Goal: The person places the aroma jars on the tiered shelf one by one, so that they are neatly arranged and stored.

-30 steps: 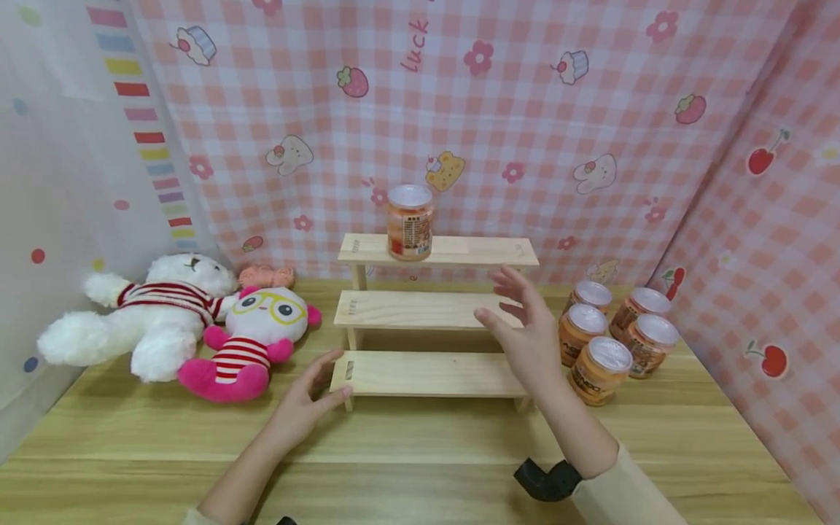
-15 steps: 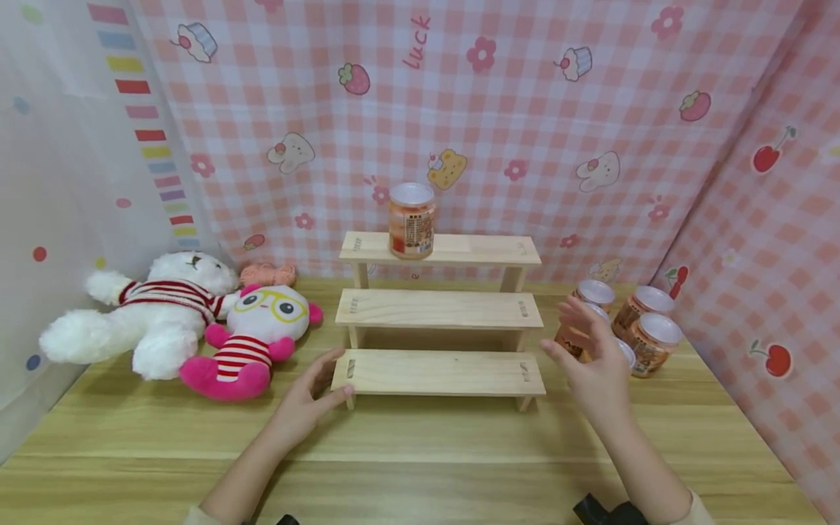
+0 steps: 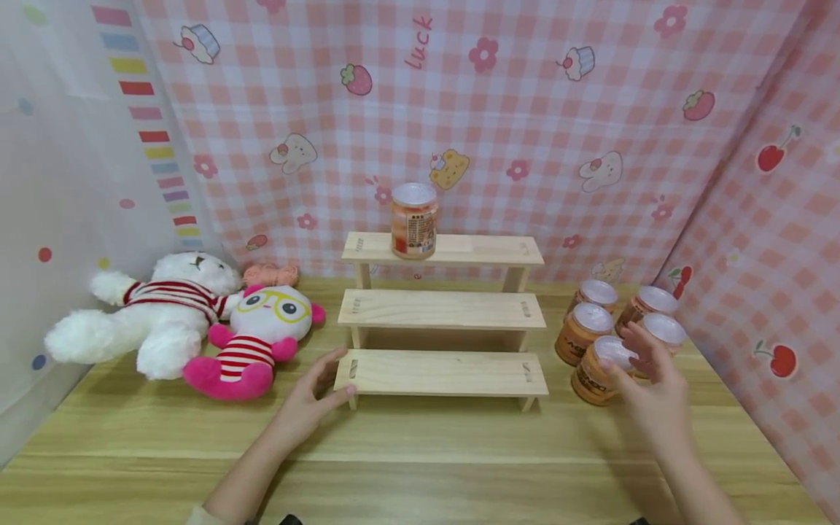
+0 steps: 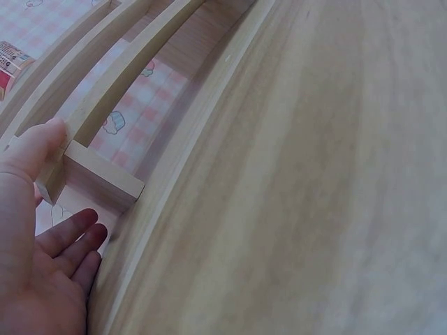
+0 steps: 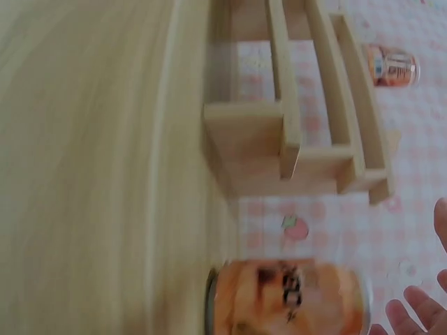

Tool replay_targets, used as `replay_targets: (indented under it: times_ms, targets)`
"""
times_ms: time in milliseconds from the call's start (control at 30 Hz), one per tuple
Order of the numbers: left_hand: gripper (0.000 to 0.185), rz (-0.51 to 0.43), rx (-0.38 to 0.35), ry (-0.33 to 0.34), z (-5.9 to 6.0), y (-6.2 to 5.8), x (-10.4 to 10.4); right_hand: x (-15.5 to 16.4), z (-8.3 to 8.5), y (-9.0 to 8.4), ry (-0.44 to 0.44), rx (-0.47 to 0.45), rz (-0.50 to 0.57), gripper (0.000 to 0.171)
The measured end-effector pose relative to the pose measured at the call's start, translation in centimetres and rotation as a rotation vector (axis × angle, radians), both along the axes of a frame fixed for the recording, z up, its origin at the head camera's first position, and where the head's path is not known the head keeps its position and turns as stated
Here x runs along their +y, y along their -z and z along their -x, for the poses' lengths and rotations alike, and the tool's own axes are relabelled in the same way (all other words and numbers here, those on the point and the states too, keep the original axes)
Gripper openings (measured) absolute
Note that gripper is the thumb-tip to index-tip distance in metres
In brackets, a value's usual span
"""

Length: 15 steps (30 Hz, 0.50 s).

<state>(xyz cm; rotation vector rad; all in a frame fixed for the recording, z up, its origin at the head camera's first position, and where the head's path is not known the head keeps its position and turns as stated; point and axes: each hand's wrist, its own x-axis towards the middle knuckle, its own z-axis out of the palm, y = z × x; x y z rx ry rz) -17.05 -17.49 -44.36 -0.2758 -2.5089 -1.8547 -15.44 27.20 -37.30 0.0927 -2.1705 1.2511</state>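
An orange jar (image 3: 599, 370) with a silvery foil lid, label unreadable, stands nearest of the cluster beside the pale three-step wooden shelf (image 3: 442, 373), as the right hand (image 3: 650, 386) hovers spread above it. The relaxed left hand (image 3: 308, 399) touches the shelf's lowest corner.

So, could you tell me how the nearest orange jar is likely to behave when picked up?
The orange jar looks rigid and squat, so it probably stands steady. Its round, glossy side may slip or roll if tipped. The right hand reaches it with open fingers.
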Motion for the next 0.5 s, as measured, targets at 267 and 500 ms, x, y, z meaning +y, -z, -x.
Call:
replay_targets:
  times_ms: [267, 500]
  targets:
    - [0.062, 0.000, -0.010, 0.002, 0.0, 0.0, 0.1, 2.2, -0.3, 0.9, 0.036, -0.059, -0.045, 0.061]
    - [0.062, 0.005, -0.016, -0.002, 0.0, 0.0, 0.0, 3.1, 0.1, 1.9, -0.005, -0.127, -0.104, 0.064]
